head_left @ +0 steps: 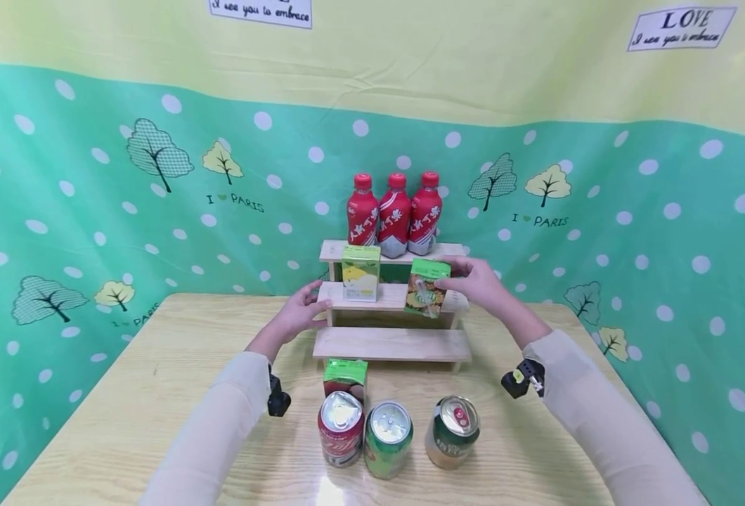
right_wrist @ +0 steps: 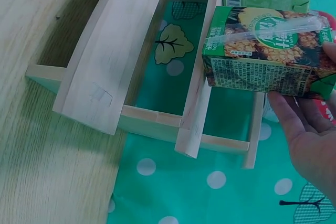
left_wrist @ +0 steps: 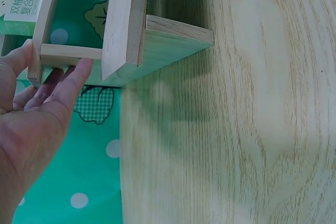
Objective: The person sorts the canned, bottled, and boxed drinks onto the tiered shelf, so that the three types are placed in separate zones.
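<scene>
Firstly, one green-topped pineapple carton (head_left: 423, 292) was gripped between thumb and fingers of the right hand (head_left: 470, 280), slightly tilted at the middle tier (head_left: 392, 296) of the wooden stand (head_left: 391, 343); whether it touched could not be told. Left hand (head_left: 298, 313): fingers loosely extended, touching the stand's left end. Yellow-green carton (head_left: 361, 274): stood upright on the middle tier. Three red bottles (head_left: 394, 216): stood on top.

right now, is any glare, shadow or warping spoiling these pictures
Head view: bright glare on the table near the red can; left wrist view: soft, dim shadows on the table beside the shelf; right wrist view: the shelf's boards look bowed, probably lens distortion, and small print on the pineapple box is too soft to read.
</scene>
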